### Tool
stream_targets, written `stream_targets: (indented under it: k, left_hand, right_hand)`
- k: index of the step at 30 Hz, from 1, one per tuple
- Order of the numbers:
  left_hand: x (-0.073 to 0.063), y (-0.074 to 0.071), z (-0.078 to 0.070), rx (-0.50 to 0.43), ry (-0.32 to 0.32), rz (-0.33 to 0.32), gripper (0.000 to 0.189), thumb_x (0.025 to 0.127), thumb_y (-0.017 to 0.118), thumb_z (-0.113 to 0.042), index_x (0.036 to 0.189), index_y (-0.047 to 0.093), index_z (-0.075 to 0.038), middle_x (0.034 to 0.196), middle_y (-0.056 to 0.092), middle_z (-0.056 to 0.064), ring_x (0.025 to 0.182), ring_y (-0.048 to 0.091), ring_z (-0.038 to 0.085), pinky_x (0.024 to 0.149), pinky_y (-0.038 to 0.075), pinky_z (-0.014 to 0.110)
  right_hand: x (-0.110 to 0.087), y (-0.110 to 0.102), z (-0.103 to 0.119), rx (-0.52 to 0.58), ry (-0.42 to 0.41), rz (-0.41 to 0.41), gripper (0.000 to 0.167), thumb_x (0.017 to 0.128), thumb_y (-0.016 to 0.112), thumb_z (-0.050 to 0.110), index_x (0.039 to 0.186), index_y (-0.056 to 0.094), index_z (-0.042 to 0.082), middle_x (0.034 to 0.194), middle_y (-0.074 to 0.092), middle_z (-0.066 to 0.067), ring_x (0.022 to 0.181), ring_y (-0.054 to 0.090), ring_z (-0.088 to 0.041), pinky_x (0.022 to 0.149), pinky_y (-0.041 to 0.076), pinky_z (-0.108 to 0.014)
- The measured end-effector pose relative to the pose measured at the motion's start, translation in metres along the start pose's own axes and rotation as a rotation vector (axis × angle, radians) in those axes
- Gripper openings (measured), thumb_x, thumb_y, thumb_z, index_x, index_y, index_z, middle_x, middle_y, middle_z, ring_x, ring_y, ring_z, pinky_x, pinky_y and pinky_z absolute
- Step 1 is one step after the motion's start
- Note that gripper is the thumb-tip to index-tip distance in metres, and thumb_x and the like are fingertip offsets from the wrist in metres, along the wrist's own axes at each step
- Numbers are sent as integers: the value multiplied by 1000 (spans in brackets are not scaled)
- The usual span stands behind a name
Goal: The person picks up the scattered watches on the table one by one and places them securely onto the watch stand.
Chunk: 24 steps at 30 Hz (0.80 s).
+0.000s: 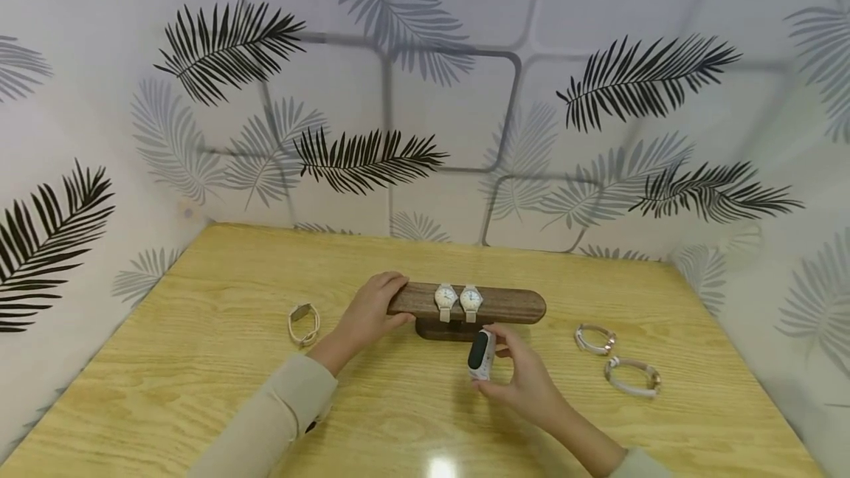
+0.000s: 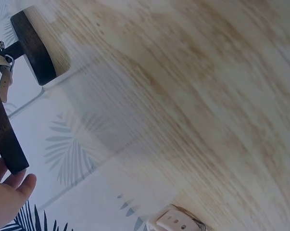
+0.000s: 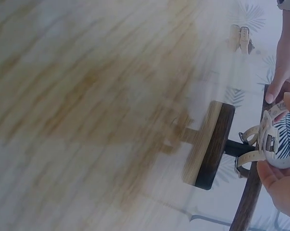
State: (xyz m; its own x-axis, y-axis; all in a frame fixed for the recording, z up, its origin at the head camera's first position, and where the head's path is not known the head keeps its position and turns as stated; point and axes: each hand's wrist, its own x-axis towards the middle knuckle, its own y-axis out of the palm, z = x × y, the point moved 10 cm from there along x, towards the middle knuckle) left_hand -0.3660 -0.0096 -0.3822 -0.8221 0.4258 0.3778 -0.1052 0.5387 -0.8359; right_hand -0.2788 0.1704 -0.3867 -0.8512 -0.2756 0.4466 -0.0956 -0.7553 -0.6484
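l sleeve (image 1: 268, 415) angled fwd | lh (image 1: 368, 310) grips stand (image 1: 511, 305) | rh (image 1: 527, 386) pinches blk-face watch (image 1: 479, 352)

Left end of the wooden stand (image 1: 505, 304) is partly hidden behind the left grip (image 1: 368, 312). Can't read the time on the two mounted watches (image 1: 446, 297) (image 1: 471, 299) on the stand, way too small. Two loose watches (image 1: 593, 350) (image 1: 631, 390) right of the stand? Also too tiny for detail. Fitness band (image 1: 479, 351) in front of the stand gets chopped by the right wrist view's edge.
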Motion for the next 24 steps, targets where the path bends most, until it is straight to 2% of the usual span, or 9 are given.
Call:
stream_targets:
  k: [3, 8, 10, 12, 14, 16, 18, 21, 24]
  left_hand:
    - [-2, -8, -8, 77, 64, -75, 57, 77, 76, -28, 123, 56, 0, 127, 53, 16, 122, 46, 34, 101, 41, 47]
    - [-15, -27, -45, 240, 326, -328, 47, 72, 80, -28, 108, 64, -2, 115, 58, 15, 115, 51, 34, 98, 45, 44]
    - [-21, -31, -60, 254, 409, -405, 45, 71, 81, -27, 104, 66, -2, 109, 60, 14, 110, 54, 32, 96, 47, 41]
    - [-25, -31, -72, 238, 450, -428, 43, 70, 81, -26, 102, 66, -2, 105, 61, 11, 104, 57, 27, 92, 50, 37]
    - [-28, -27, -84, 189, 465, -398, 40, 73, 79, -25, 102, 66, -2, 102, 63, 9, 100, 59, 23, 88, 52, 33]
    - [-29, -20, -94, 111, 457, -330, 36, 75, 77, -24, 101, 66, -1, 100, 65, 8, 96, 61, 21, 84, 53, 31]
    - [-30, -11, -100, 23, 413, -236, 34, 79, 74, -25, 102, 67, -1, 100, 67, 10, 95, 63, 21, 82, 55, 31]
    - [-28, 5, -99, -120, 284, -95, 32, 83, 70, -28, 103, 68, -2, 97, 68, 9, 93, 64, 22, 79, 55, 31]
    - [-26, 18, -93, -236, 128, 6, 30, 86, 67, -31, 100, 70, -5, 90, 69, 6, 80, 63, 17, 68, 53, 22]
  right_hand:
    - [1, -1, -3, -9, 41, -31, 71, 59, 85, 2, 120, 49, -3, 107, 60, -11, 94, 57, -23, 76, 55, -37]
    - [1, -5, -7, -32, 115, -85, 71, 63, 85, 5, 122, 47, -2, 108, 58, -11, 90, 55, -20, 73, 53, -36]
    - [2, -7, -6, -54, 114, -115, 72, 64, 84, 6, 124, 46, -3, 111, 57, -13, 89, 55, -19, 72, 52, -36]
    - [3, -10, -3, -76, 96, -147, 74, 64, 85, 8, 126, 45, -4, 112, 56, -14, 89, 55, -19, 71, 52, -36]
    - [5, -12, 0, -87, 73, -182, 75, 64, 85, 9, 126, 45, -5, 111, 55, -15, 90, 54, -19, 71, 52, -36]
    - [5, -13, 2, -98, 53, -214, 75, 63, 85, 9, 126, 46, -5, 110, 54, -15, 90, 54, -19, 70, 52, -36]
    - [6, -14, 4, -104, 37, -240, 75, 63, 86, 10, 124, 47, -5, 109, 54, -16, 90, 53, -20, 69, 52, -36]
    - [6, -13, 5, -116, 31, -264, 73, 63, 86, 12, 123, 48, -6, 109, 54, -17, 90, 52, -20, 68, 52, -35]
    - [4, -11, 4, -111, 55, -275, 70, 65, 85, 9, 123, 48, -6, 109, 54, -18, 90, 52, -21, 67, 52, -35]
